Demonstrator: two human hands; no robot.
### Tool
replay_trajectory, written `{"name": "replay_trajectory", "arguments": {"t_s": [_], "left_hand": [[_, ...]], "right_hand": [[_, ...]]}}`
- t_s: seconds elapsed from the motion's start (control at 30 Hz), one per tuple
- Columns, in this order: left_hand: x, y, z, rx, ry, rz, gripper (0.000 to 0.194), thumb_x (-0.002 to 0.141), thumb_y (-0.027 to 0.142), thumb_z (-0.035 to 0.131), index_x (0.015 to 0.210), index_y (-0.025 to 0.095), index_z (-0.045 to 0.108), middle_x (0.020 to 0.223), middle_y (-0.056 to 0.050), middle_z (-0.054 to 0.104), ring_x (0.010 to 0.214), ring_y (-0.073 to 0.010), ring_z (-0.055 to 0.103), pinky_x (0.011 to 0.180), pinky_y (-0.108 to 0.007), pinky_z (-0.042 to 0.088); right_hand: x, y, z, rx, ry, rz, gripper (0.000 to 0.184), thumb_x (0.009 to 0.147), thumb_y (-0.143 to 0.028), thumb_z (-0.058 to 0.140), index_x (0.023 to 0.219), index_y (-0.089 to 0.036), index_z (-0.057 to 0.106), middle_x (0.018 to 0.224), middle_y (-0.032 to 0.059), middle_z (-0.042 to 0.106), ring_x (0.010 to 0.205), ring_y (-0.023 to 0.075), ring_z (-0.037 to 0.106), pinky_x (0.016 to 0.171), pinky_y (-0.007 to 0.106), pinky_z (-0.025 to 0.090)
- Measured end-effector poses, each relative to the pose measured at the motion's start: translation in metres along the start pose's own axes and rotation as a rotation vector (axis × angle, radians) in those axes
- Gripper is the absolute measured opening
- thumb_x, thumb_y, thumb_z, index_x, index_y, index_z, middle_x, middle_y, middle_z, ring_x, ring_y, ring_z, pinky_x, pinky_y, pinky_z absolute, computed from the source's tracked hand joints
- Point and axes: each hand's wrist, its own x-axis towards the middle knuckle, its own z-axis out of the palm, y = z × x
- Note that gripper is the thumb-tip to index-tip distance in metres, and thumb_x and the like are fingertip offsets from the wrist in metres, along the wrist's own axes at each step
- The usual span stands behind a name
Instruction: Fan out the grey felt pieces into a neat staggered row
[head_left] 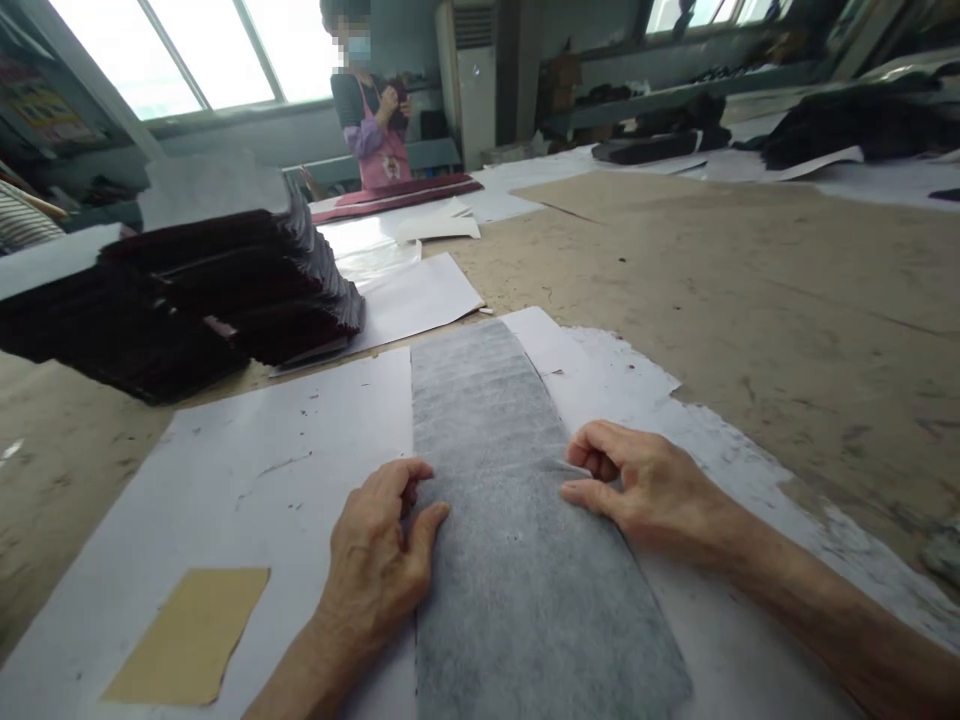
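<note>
A long grey strip of thin, cloth-like fabric (517, 590) lies on white paper in front of me, running away from my body. My left hand (386, 545) rests at its left edge, fingers curled and the thumb apart from the forefinger, with the thumb tip over the fabric. At the right edge, my right hand (630, 480) has its thumb and bent fingers around a small raised crease in the strip. Their exact grip on the crease is partly hidden. A tan card piece (191, 635) lies left of my left hand.
White paper (247, 480) covers the near table. Stacks of dark cut pieces (247, 270) stand at the left. Beyond them a person (375, 130) in a pink apron holds something dark. Dark cloth (825, 125) lies at the far right of the brown tabletop (750, 270).
</note>
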Motion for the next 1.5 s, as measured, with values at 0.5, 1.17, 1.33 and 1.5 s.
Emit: {"name": "replay_trajectory", "arguments": {"t_s": [0.5, 1.17, 1.33, 1.5], "left_hand": [[0.004, 0.007, -0.002, -0.176, 0.052, 0.071, 0.023, 0.074, 0.014, 0.052, 0.095, 0.022, 0.058, 0.104, -0.005, 0.047, 0.097, -0.0191, 0.048, 0.088, -0.037, 0.04], [0.005, 0.006, -0.006, -0.344, 0.02, -0.169, 0.025, 0.075, 0.024, 0.054, 0.053, 0.017, 0.043, 0.086, -0.001, 0.05, 0.071, -0.0135, 0.047, 0.063, -0.026, 0.039], [0.005, 0.008, -0.007, -0.293, 0.009, -0.15, 0.024, 0.075, 0.025, 0.052, 0.055, 0.018, 0.043, 0.083, -0.002, 0.05, 0.073, -0.0143, 0.047, 0.059, -0.026, 0.038], [0.005, 0.008, -0.005, -0.245, 0.041, -0.151, 0.024, 0.074, 0.025, 0.054, 0.054, 0.018, 0.042, 0.082, -0.002, 0.051, 0.072, -0.0142, 0.049, 0.059, -0.025, 0.039]], "right_hand": [[-0.018, 0.002, 0.007, 0.007, 0.302, -0.521, 0.01, 0.08, -0.016, 0.049, 0.071, -0.02, 0.051, 0.067, 0.0006, 0.057, 0.063, 0.0135, 0.054, 0.059, 0.025, 0.042], [-0.01, -0.004, 0.01, -0.078, 0.184, 0.093, 0.032, 0.07, -0.045, 0.048, 0.049, -0.022, 0.042, 0.04, -0.0038, 0.04, 0.038, 0.0108, 0.039, 0.039, 0.023, 0.028], [-0.009, -0.005, 0.01, -0.087, 0.184, 0.062, 0.031, 0.07, -0.042, 0.048, 0.048, -0.021, 0.04, 0.041, -0.0037, 0.042, 0.038, 0.0109, 0.04, 0.04, 0.023, 0.028], [-0.009, -0.002, 0.011, -0.094, 0.184, 0.044, 0.031, 0.071, -0.042, 0.048, 0.048, -0.022, 0.04, 0.041, -0.0036, 0.043, 0.037, 0.0111, 0.041, 0.038, 0.023, 0.029]]}}
